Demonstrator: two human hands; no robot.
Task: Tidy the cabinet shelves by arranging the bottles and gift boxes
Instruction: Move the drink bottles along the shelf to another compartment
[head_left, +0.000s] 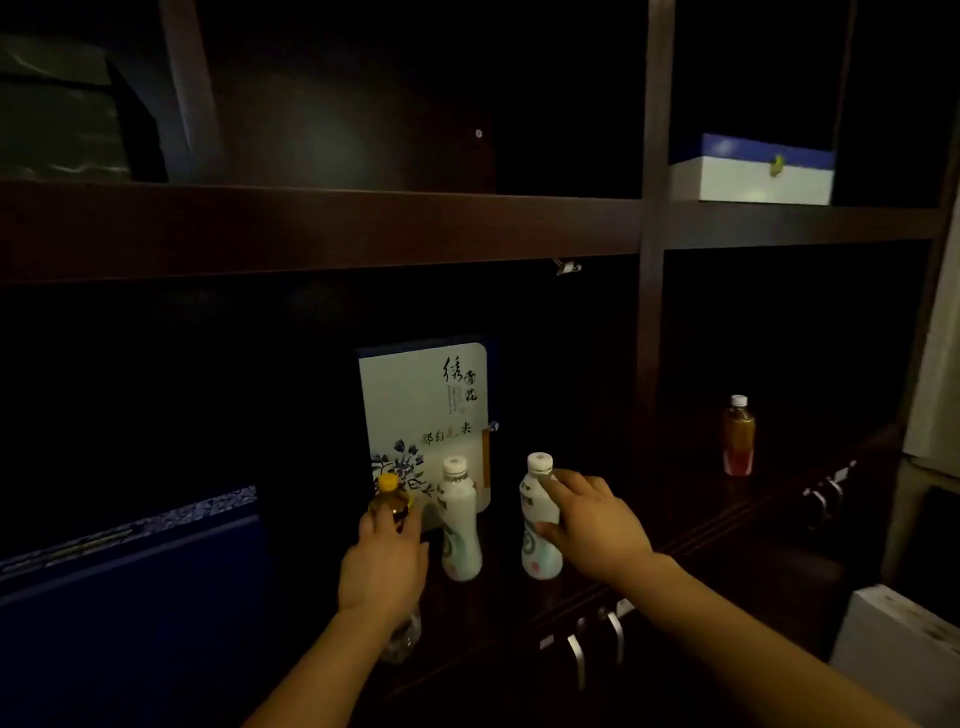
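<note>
My left hand (383, 564) is wrapped around a clear bottle with a yellow cap (390, 494) on the dark lower shelf. My right hand (592, 522) grips a white bottle (540, 556) from its right side. A second white bottle (460, 525) stands upright between the two hands, untouched. Behind the bottles a pale gift box with blue flowers and calligraphy (423, 405) stands upright. An amber bottle with a white cap (738, 436) stands alone in the right compartment.
A large dark blue box (130, 587) leans at the lower left. A white box with a blue lid (753, 171) sits on the upper right shelf. Metal drawer handles (576, 649) line the cabinet front below. A white box (893, 639) is at the bottom right.
</note>
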